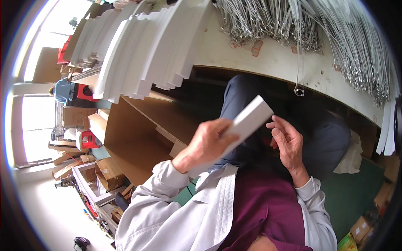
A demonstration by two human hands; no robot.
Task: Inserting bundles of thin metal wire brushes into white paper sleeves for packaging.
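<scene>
My left hand (209, 140) is closed around a long, narrow white box (254, 113), held slanting over my lap. Its upper end points toward the table, and its lower part passes under my wrist. My right hand (286, 142) is just right of the box's upper end, fingers bent and apart, with nothing visible in it. The fingertips come close to the box; I cannot tell whether they touch it. Beyond, many thin silvery wires with small metal ends (268, 25) lie bundled on the pale table (259, 58), and one loop hangs over its edge.
Stacked long white boxes (155, 50) jut over the table edge at the left. Below them stands an open cardboard carton (130, 138). Another person (65, 91) is by a red stool (86, 93) at the far left. White strips (387, 129) hang at the right.
</scene>
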